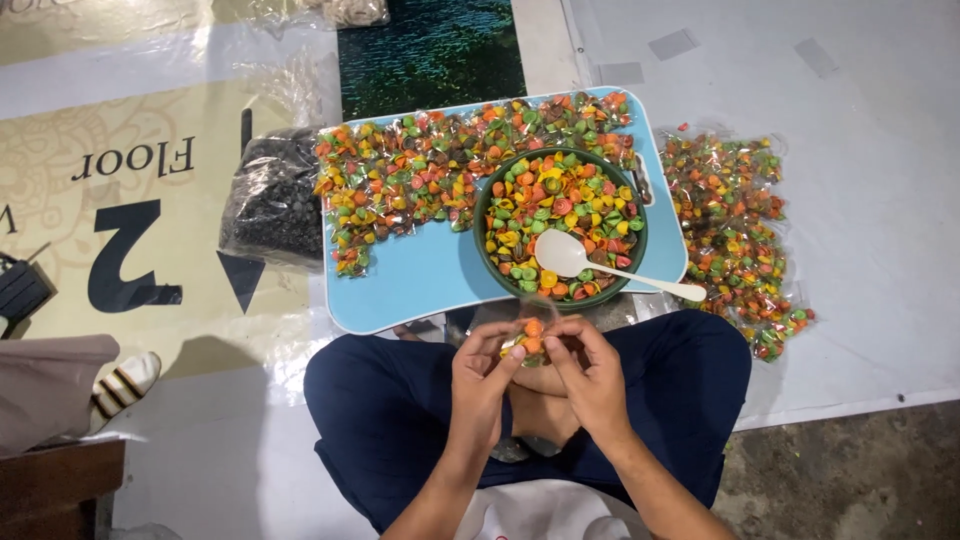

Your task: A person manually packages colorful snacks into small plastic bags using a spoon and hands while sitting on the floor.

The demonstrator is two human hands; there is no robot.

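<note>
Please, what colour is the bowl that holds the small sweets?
Dark green; the bowl shows best in the head view, on the light blue tray.

A single head-worn camera looks steeply down, close over the lap and blue tray (420,280).

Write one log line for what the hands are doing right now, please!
left hand: pinching small clear packet | right hand: pinching same packet | green bowl: colourful snacks, white spoon inside | blue tray: filled packets

Glossy clear plastic wraps the small packet (528,338) and the filled packets (420,170) at twelve o'clock. The blue tray (420,280) looks smooth, matt plastic; the green bowl (482,215) and white spoon (585,262) are glossy plastic. The floor sheet (870,200) shines faintly.
</note>
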